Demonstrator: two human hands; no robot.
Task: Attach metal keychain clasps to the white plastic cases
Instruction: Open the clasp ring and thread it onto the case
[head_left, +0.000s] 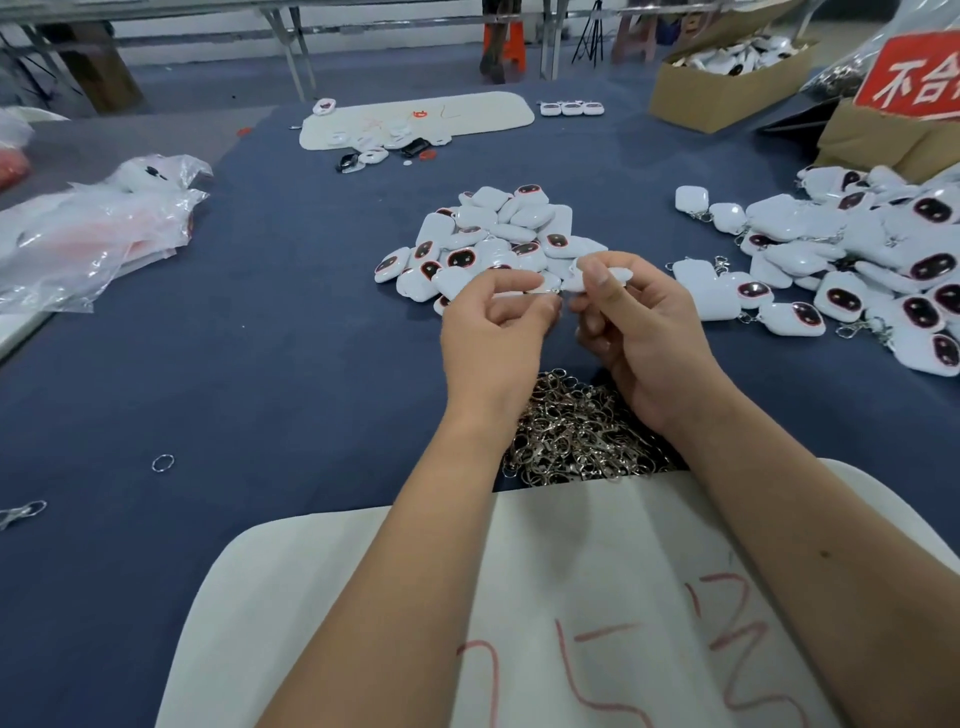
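Note:
My left hand (493, 332) pinches a small metal keychain clasp (548, 290) between thumb and forefinger. My right hand (639, 322) grips a white plastic case (618, 274), mostly hidden behind its fingers. Clasp and case meet between the two hands, above the blue table. Just behind my hands lies a pile of white cases (498, 239), some showing dark oval faces. A heap of loose metal clasps (576, 431) sits under my wrists. At the right spreads a pile of cases with clasps on them (852, 265).
A white board (597, 597) with red marks lies under my forearms. Clear plastic bags (98, 228) lie at the left. A loose ring (162, 462) and a clasp (23, 512) rest near the left edge. Cardboard boxes (727, 88) and a red sign (914, 73) stand at the far right.

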